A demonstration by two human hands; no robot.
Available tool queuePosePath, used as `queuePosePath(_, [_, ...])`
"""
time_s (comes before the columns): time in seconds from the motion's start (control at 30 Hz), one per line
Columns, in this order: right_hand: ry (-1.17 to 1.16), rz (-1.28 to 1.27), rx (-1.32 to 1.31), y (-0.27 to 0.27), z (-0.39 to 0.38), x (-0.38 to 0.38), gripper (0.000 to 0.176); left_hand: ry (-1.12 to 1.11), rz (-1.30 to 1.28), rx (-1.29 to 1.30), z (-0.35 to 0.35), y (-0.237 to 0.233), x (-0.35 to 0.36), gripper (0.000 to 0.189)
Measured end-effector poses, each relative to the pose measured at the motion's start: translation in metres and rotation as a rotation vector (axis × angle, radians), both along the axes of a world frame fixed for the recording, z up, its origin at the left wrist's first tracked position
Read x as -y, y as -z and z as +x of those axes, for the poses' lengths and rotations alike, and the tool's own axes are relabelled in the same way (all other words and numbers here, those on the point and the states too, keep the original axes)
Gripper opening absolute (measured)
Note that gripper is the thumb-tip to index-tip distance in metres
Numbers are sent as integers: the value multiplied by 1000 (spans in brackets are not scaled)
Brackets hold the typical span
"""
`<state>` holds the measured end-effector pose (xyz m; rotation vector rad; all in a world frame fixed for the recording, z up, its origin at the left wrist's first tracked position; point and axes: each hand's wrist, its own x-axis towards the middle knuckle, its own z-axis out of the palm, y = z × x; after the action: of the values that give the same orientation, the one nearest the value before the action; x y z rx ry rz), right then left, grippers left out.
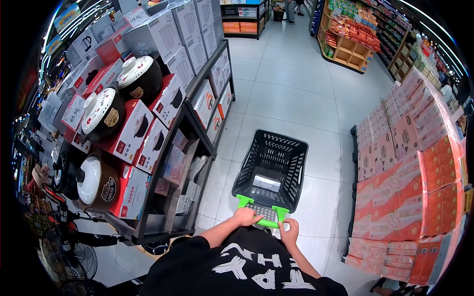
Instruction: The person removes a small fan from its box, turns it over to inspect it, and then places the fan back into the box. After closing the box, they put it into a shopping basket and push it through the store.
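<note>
In front of my body stands a black shopping cart point(301, 170) with perforated plastic sides and a bright green handle point(269, 224). My left hand point(247, 217) is closed over the handle's left part. At the right end, my right hand point(289, 232) grips the handle between thumb and fingers. A small white and grey box point(266, 183) lies on the basket floor, near the handle end. Between the green brackets sits a grey dotted panel point(264, 212).
To the left, a dark display shelf point(197, 86) carries boxes and lidded pots point(101, 111). Stacked pink and orange packages point(395, 192) line the right side. A pale tiled aisle point(284, 93) runs ahead toward a wooden snack stand point(348, 49). A person's legs point(290, 12) show far off.
</note>
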<state>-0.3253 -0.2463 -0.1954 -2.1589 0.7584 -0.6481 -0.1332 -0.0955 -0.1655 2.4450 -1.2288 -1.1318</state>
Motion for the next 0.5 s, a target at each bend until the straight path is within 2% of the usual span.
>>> queuePosePath(0.07, [80, 190, -122, 16, -19, 12, 18, 2, 10, 5, 2, -4, 2, 62])
queuePosePath(0.17, [81, 545, -421, 80, -67, 30, 17, 1, 18, 14, -1, -10, 4, 62])
queuePosePath(0.23, [17, 625, -583, 100, -100, 30, 14, -4, 15, 11, -1, -12, 3, 62])
queuePosePath(0.27, [-18, 666, -662, 106, -112, 29, 12, -7, 14, 11, -1, -14, 3, 63])
queuePosePath(0.37, [-56, 934, -677, 98, -148, 23, 9, -23, -14, 8, -5, -18, 2, 63])
queuePosePath(0.5, [-55, 1022, -713, 88, -175, 20, 10, -40, -6, -4, -6, -22, 2, 63])
